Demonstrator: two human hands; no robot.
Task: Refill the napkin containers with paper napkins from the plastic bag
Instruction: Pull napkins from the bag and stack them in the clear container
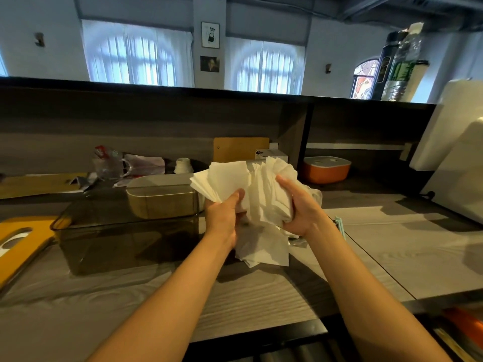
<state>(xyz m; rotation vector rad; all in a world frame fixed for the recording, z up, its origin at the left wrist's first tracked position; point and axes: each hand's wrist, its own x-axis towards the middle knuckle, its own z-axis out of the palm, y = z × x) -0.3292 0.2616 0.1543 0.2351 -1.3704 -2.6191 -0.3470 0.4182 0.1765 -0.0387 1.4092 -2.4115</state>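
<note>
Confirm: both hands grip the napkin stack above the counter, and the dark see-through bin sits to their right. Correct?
Not quite. In the head view the dark see-through bin sits to their left. The left hand and right hand do grip the napkin stack above the counter.

No text can be read: the green label on the bottle (401, 71) at two o'clock is too blurred.

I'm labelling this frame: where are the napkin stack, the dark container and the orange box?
napkin stack (257, 189), head view, its middle.
dark container (125, 246), head view, front wall.
orange box (325, 172), head view, front side.
</note>
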